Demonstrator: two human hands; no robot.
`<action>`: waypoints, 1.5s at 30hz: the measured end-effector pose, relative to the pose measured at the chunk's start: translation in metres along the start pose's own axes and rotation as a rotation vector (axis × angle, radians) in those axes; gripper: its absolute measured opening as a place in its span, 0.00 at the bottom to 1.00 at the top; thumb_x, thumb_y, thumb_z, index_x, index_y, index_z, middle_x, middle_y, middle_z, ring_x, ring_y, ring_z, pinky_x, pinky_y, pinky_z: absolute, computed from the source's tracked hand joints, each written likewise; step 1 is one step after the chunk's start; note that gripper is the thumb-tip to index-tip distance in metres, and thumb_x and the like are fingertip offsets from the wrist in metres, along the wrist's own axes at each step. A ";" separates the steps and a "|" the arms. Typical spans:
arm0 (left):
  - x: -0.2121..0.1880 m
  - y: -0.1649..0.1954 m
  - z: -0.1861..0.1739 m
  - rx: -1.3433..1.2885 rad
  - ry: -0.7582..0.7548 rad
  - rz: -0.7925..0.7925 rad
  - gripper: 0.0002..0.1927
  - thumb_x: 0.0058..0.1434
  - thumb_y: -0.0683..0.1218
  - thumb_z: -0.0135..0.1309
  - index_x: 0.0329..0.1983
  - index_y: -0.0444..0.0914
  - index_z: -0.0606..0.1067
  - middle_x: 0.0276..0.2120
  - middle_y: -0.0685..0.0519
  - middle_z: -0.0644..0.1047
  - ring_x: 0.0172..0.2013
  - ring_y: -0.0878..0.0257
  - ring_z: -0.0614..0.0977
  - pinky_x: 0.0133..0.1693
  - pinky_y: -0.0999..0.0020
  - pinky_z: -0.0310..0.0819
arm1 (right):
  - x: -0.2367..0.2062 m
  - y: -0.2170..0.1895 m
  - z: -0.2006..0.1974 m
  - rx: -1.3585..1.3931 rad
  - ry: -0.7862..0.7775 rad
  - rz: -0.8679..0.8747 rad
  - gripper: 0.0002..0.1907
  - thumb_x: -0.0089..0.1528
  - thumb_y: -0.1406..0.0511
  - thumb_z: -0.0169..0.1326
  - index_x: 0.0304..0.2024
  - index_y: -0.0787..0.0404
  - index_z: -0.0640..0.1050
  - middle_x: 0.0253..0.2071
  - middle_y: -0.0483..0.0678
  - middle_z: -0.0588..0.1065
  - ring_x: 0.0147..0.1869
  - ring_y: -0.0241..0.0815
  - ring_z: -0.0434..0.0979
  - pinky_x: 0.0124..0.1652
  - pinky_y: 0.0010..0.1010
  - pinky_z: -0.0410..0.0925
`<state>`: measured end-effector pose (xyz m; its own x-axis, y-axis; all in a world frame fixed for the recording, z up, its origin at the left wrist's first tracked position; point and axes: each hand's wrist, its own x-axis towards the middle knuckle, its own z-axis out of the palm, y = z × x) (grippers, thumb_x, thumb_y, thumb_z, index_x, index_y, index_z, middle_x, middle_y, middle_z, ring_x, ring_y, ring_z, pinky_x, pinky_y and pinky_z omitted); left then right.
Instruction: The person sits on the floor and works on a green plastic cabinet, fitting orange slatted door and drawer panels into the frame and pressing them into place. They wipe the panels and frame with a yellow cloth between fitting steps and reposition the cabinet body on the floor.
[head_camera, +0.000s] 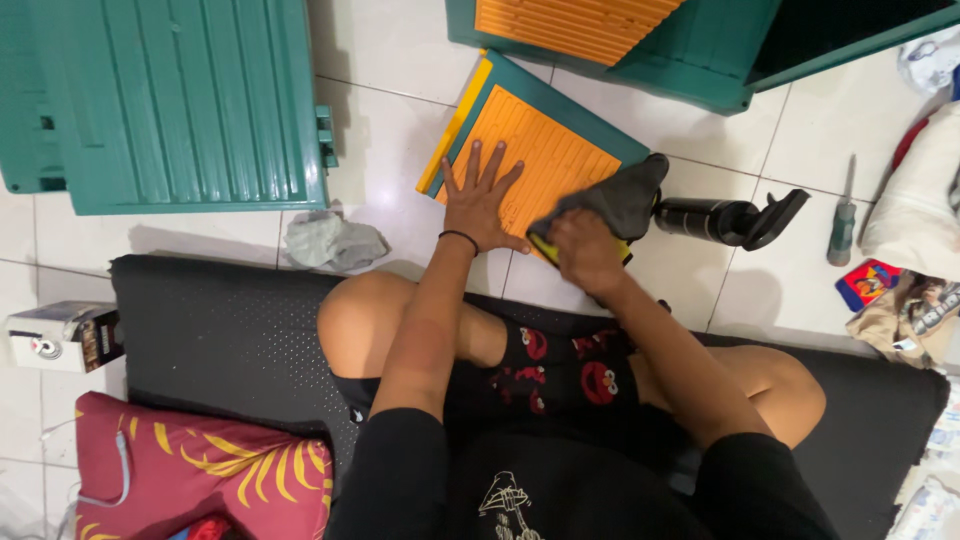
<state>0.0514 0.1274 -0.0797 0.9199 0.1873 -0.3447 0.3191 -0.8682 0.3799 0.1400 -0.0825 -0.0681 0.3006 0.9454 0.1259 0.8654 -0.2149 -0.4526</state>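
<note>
An orange ribbed panel (535, 150) with a teal and yellow border lies flat on the white tiled floor (400, 120), just beyond the front edge of the black mat (220, 330) on which the person sits cross-legged. The left hand (480, 205) is released, pressed palm-down on the near left part of the panel with its fingers spread; a black band circles that wrist. The right hand (585, 250) is clenched around a dark grey cloth (615, 200), which it presses onto the panel's near right corner, so the cloth sticks out past the knuckles toward the panel's right edge. Just right of the panel lies a black bottle (715, 220) on its side, with a screwdriver (843, 225) farther right. Left of the panel sits a crumpled grey rag (330, 242), and beyond that a big teal slatted piece (180, 100).
</note>
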 end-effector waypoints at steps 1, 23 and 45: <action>0.000 0.001 -0.001 0.023 0.015 0.006 0.74 0.26 0.79 0.66 0.78 0.54 0.53 0.79 0.52 0.40 0.76 0.46 0.32 0.66 0.23 0.19 | -0.006 -0.007 0.004 0.028 -0.014 -0.022 0.14 0.53 0.73 0.58 0.42 0.62 0.80 0.46 0.53 0.77 0.58 0.56 0.74 0.56 0.45 0.67; 0.002 0.001 -0.002 0.008 -0.036 0.017 0.75 0.25 0.79 0.68 0.78 0.54 0.52 0.78 0.51 0.39 0.75 0.45 0.31 0.65 0.22 0.19 | -0.015 0.008 -0.010 -0.090 -0.128 0.167 0.30 0.59 0.74 0.49 0.67 0.66 0.71 0.66 0.58 0.71 0.71 0.58 0.68 0.69 0.47 0.60; 0.000 0.006 -0.010 -0.002 -0.017 -0.007 0.75 0.25 0.79 0.67 0.78 0.53 0.53 0.79 0.51 0.39 0.76 0.46 0.31 0.66 0.23 0.18 | 0.008 -0.015 0.002 -0.543 -0.020 0.236 0.28 0.59 0.68 0.46 0.62 0.72 0.71 0.67 0.61 0.69 0.71 0.63 0.67 0.68 0.53 0.57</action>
<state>0.0558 0.1270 -0.0693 0.9136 0.1856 -0.3618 0.3262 -0.8658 0.3794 0.1288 -0.0715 -0.0625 0.5067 0.8602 0.0576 0.8590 -0.5094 0.0507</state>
